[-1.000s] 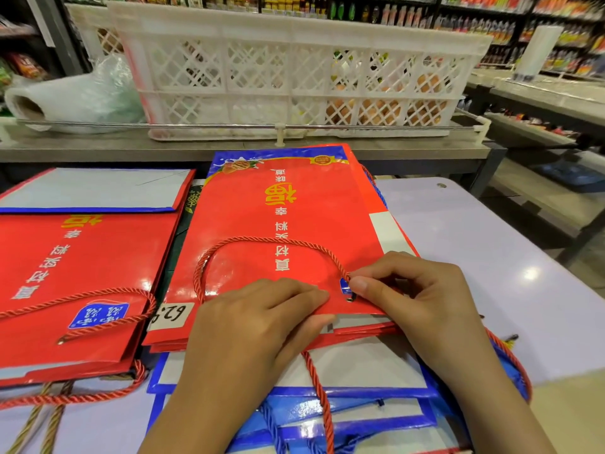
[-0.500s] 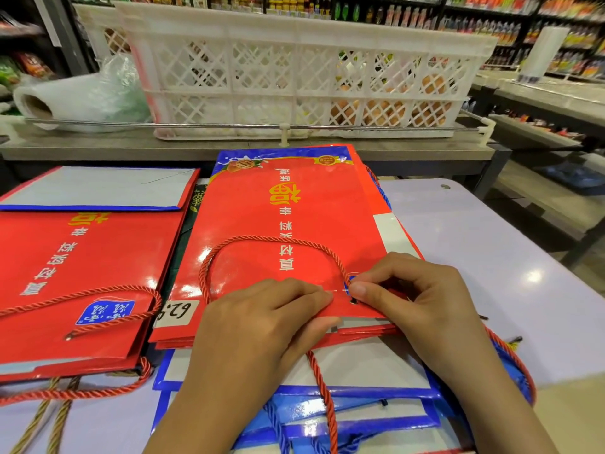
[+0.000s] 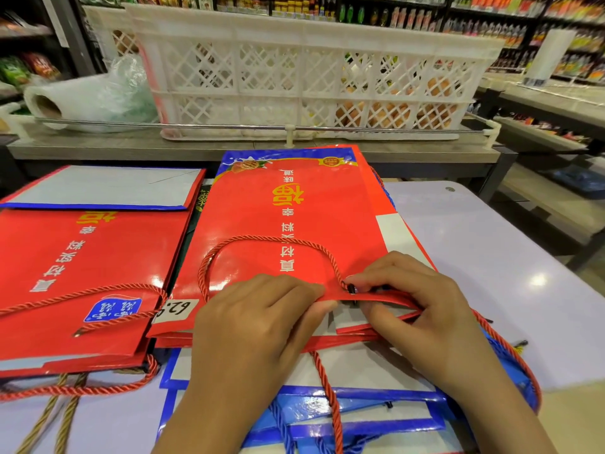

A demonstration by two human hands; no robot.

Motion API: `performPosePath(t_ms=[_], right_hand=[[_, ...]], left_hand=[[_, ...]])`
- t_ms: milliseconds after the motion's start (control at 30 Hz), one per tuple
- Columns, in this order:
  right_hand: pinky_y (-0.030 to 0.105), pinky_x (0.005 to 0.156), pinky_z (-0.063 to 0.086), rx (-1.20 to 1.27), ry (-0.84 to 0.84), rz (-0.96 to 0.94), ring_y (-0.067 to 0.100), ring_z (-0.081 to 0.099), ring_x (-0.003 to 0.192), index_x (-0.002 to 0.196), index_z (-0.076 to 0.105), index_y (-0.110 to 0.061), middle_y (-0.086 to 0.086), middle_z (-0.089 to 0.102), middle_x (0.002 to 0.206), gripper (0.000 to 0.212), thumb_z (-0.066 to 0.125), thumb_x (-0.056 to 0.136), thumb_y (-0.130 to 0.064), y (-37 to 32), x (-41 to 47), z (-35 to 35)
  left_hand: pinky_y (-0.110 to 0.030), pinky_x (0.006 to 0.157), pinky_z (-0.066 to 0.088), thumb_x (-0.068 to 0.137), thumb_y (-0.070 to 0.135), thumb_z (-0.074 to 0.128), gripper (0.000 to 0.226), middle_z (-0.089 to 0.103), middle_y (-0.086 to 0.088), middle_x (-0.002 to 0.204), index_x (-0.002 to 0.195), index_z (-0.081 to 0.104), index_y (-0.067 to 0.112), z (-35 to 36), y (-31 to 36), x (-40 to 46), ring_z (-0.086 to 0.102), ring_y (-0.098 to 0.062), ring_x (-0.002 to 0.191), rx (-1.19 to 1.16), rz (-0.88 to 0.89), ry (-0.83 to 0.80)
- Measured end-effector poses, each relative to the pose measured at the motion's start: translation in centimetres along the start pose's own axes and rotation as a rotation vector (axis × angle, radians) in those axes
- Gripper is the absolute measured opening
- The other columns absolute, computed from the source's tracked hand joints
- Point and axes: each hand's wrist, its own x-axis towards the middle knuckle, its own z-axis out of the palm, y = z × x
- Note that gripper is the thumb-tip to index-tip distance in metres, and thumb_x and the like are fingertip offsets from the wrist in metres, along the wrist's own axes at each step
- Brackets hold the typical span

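Observation:
A flat red paper gift bag with yellow and white print lies on top of a stack in the middle of the table. Its red rope handle loops over the bag's face and enters a hole near the top edge. My left hand pinches that top edge, thumb underneath and fingers on top. My right hand pinches the edge and the rope's end at the hole, its fingers curled. The inside of the bag's mouth is hidden by my fingers.
A second stack of red bags lies to the left. Blue-edged bags lie under my wrists. Behind stands a white lattice crate on a grey shelf, with a plastic-bag roll to its left. The pale table extends right.
The rope's end has been drawn down to the hole at the bag's edge, and my right fingers have curled tighter there. My left hand keeps its hold.

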Motion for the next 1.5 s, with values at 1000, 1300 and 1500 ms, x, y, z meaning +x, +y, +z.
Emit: performPosePath(t_ms=[1000,1300,1500], right_hand=[[0.022,0.070,0.050,-0.113,0.053,-0.162,0.005,0.061,0.084,0.092,0.072,-0.021,-0.016,0.063,0.087,0.022,0.052,0.088,-0.026,0.2,-0.1,0.6],[0.022,0.069,0.049,-0.121,0.045,-0.151,0.006,0.061,0.084,0.092,0.071,-0.022,-0.016,0.062,0.087,0.022,0.050,0.090,-0.028,0.3,-0.2,0.6],[0.018,0.071,0.048,-0.116,0.061,-0.138,0.003,0.060,0.085,0.094,0.071,-0.023,-0.016,0.063,0.089,0.021,0.050,0.090,-0.027,0.1,-0.3,0.7]], left_hand=[[-0.031,0.044,0.045,0.094,0.035,0.054,0.034,0.061,0.005,0.059,0.069,0.070,0.018,0.9,1.3,0.0,0.055,-0.014,0.050,0.141,0.088,0.075],[-0.029,0.051,0.040,0.088,0.020,0.062,0.017,0.063,0.004,0.066,0.074,0.071,0.017,0.8,1.2,0.2,0.053,-0.015,0.054,0.179,0.164,0.059],[-0.029,0.052,0.040,0.090,0.021,0.059,0.021,0.062,0.004,0.064,0.073,0.070,0.016,0.9,0.9,0.0,0.051,-0.015,0.053,0.124,0.149,0.043]])
